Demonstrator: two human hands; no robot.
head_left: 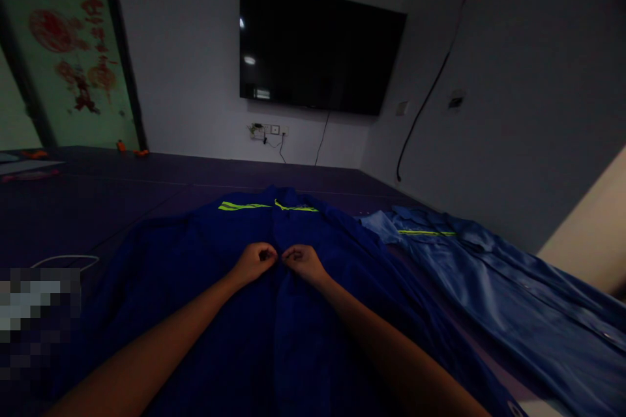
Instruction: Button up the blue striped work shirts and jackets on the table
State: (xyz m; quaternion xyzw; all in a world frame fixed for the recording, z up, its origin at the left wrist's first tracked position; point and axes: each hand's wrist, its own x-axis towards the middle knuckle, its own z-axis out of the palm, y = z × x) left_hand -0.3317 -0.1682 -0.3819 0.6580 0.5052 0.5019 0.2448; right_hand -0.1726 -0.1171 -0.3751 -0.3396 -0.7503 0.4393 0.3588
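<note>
While dark blue jacket (195,287) lies spread flat on desk (98,202), left hand (254,262) and right hand (306,264) pinch its front opening at centre, fingers curled tight, hands nearly touching; lighter blue jacket (489,273) lies to right.

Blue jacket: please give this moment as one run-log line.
blue jacket: spread flat | left hand: pinches its front | right hand: pinches its front | lighter jacket: at right

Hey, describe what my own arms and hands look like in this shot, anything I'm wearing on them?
Both arms are bare as far as the picture shows: no sleeve reaches the left forearm or the right forearm. The left hand and the right hand wear no gloves. No watch, bracelet or ring shows, though the dim light could hide a thin one.
</note>
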